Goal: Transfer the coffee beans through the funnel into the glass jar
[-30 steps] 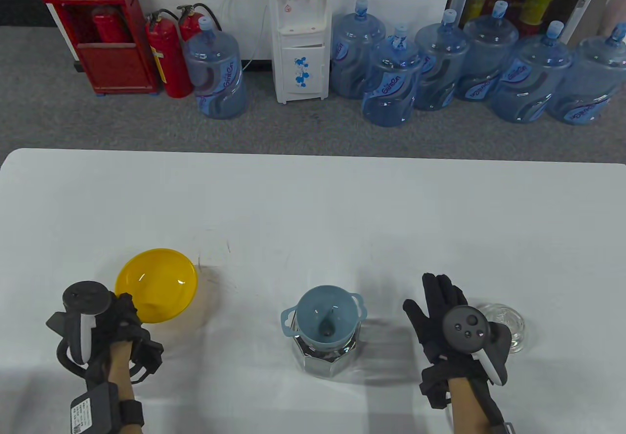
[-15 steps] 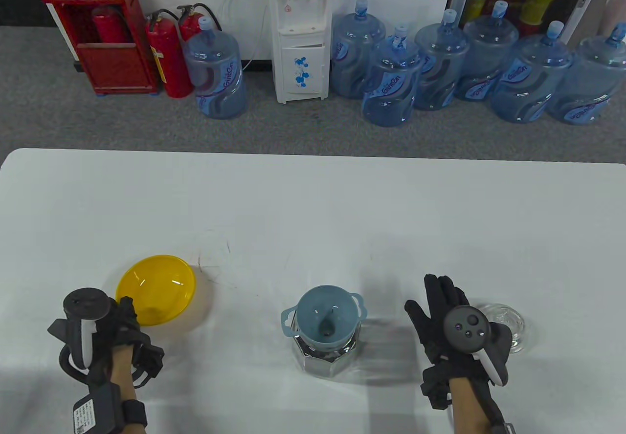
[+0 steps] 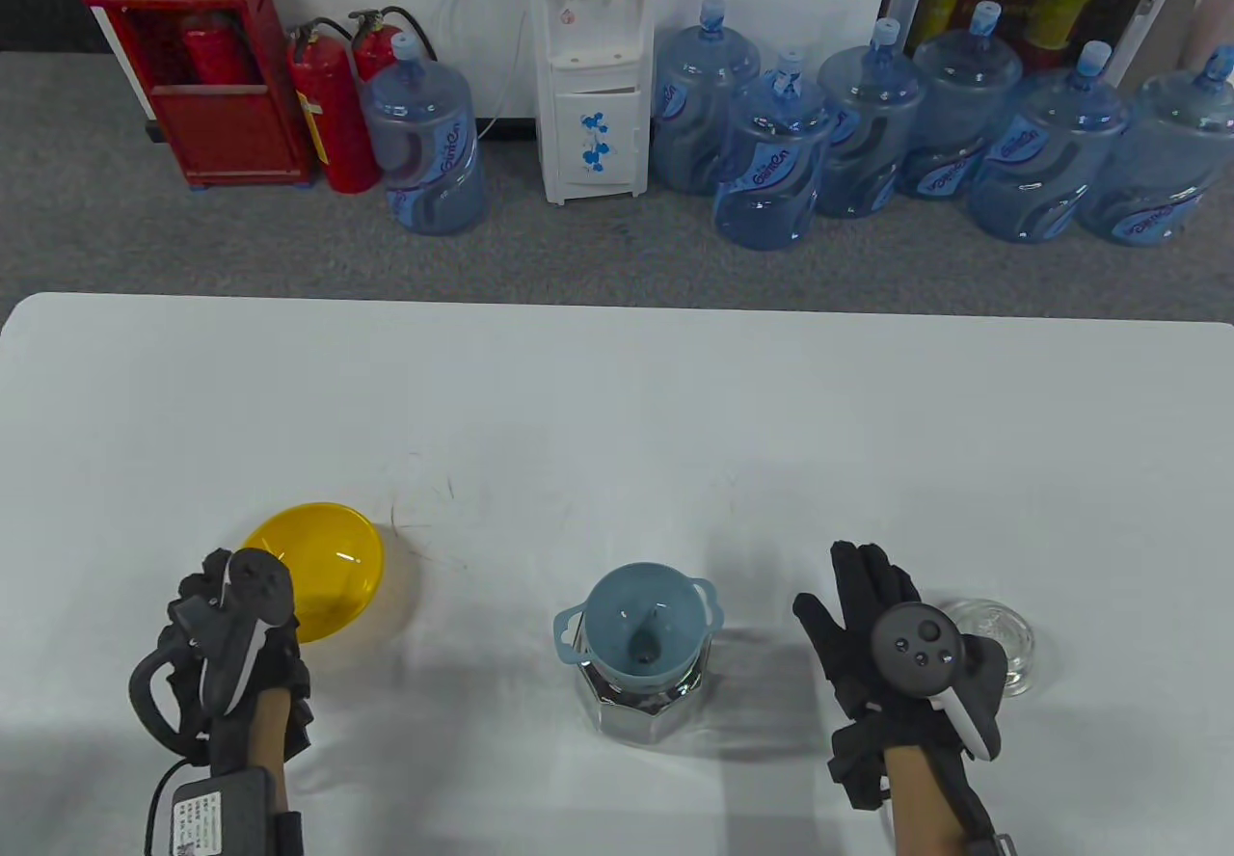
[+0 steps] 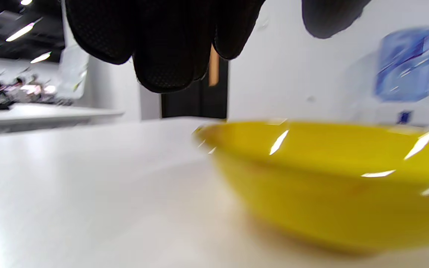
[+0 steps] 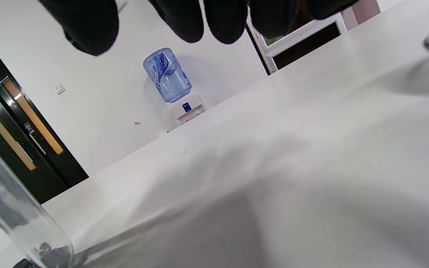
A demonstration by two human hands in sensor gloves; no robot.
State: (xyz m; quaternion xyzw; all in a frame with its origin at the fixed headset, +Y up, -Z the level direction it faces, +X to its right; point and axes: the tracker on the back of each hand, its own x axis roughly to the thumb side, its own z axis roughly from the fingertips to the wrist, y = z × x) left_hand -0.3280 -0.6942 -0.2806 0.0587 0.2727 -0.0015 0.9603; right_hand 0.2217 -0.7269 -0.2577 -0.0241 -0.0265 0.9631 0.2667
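Observation:
A blue funnel [image 3: 641, 620] sits in the mouth of a faceted glass jar [image 3: 641, 707] at the table's front middle. Dark beans show in the funnel's throat [image 3: 643, 647]. The jar's wall shows at the lower left of the right wrist view [image 5: 13, 223]. An empty yellow bowl [image 3: 323, 565] stands flat on the table at the left. My left hand [image 3: 207, 601] is at the bowl's near-left rim; in the left wrist view its fingers [image 4: 169, 48] hang above the bowl [image 4: 330, 186] without touching it. My right hand [image 3: 858, 596] lies open and flat, to the right of the jar.
A clear glass lid [image 3: 993, 639] lies on the table just right of my right hand. The white table [image 3: 617, 413] stretches back to its far edge; water bottles and a dispenser stand on the floor beyond.
The yellow bowl came down from a raised tilt to rest flat on the table. My left hand let go of it and turned over. The right hand stayed still.

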